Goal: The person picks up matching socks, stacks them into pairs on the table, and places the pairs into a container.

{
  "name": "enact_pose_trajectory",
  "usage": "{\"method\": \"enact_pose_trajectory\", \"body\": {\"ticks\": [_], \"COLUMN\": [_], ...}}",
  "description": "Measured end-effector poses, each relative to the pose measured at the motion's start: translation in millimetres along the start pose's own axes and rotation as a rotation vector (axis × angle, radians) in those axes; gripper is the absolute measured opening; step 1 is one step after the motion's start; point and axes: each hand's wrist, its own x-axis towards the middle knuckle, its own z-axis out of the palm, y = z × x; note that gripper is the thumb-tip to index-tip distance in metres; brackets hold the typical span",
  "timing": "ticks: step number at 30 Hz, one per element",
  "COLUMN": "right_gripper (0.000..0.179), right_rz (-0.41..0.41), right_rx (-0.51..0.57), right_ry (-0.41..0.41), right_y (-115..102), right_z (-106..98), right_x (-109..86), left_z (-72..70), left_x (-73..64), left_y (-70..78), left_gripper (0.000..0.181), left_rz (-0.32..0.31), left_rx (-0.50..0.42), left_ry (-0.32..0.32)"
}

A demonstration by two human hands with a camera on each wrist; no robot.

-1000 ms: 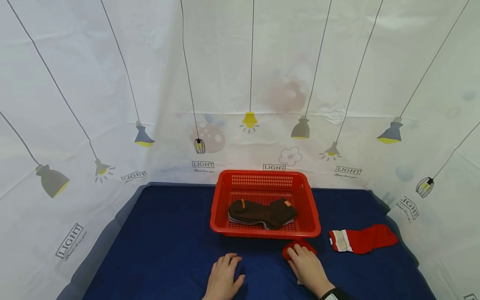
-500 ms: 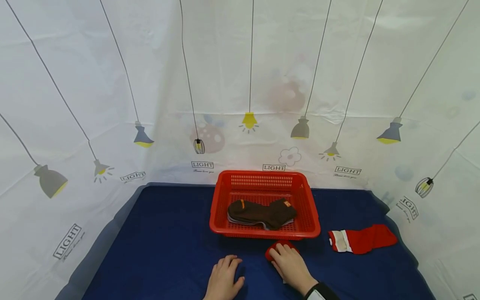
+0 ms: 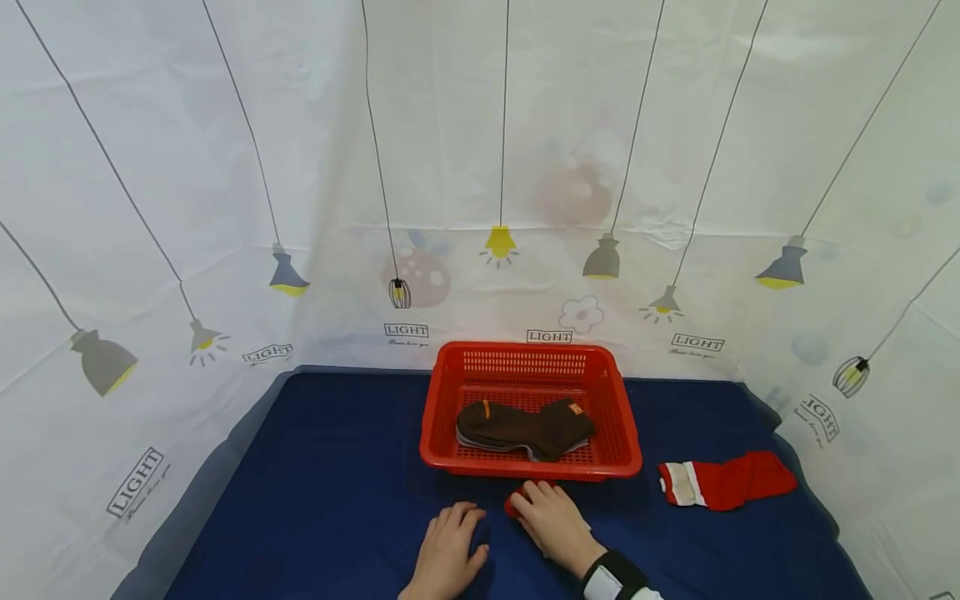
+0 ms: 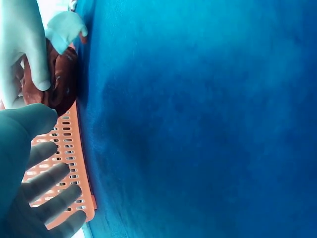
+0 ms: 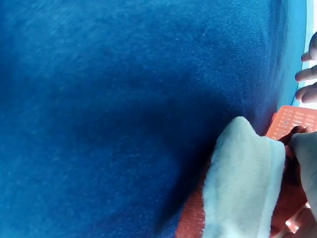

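Note:
My right hand point(image 3: 553, 525) grips a red sock point(image 3: 515, 505), mostly covered by the fingers in the head view. In the right wrist view the sock's pale cuff point(image 5: 242, 183) hangs down below the hand. The left wrist view shows its red part point(image 4: 64, 82) bunched under the right thumb. To the left, my left hand point(image 3: 447, 546) holds nothing, its fingers spread and slightly bent. Its thumb tip overlaps the lower end of the red sock in the left wrist view.
Just beyond the hands stands a red plastic basket point(image 3: 525, 468) with a stack of socks, a dark brown one point(image 3: 525, 427) on top. Another red sock with a cream and white band point(image 3: 731, 481) lies on the blue cloth point(image 3: 337, 467) at the right. A white printed curtain surrounds the table.
My right hand has slid leftward along the front of the basket with the red sock, coming close to the left hand. The left hand has stayed nearly in place.

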Motion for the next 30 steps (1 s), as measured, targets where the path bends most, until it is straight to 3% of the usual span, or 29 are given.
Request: {"method": "enact_pose_trajectory", "body": {"ticks": [7, 12, 20, 25, 30], "right_gripper": [0.015, 0.015, 0.022, 0.029, 0.033], "right_rz": [-0.012, -0.025, -0.017, 0.027, 0.075], "right_rx": [0.014, 0.001, -0.033, 0.043, 0.071], "right_ry": [-0.021, 0.005, -0.006, -0.066, -0.039], "right_y": [-2, -4, -1, 4, 13], "right_z": [0, 2, 9, 2, -5], "right_x": [5.6, 7.9, 0.2, -4.4, -13.0], "left_z": [3.7, 6.8, 9.7, 11.9, 10.1], "left_x": [7.5, 11.2, 18.6, 26.9, 31.9], "left_y": [-4.9, -5.0, -4.3, -6.3, -6.3], "left_gripper": [0.036, 0.035, 0.034, 0.035, 0.037], "left_rz": [0.061, 0.108, 0.146, 0.183, 0.205], "left_rx": [0.027, 0.033, 0.041, 0.067, 0.087], "left_ry": [0.023, 0.076, 0.102, 0.148, 0.174]}}
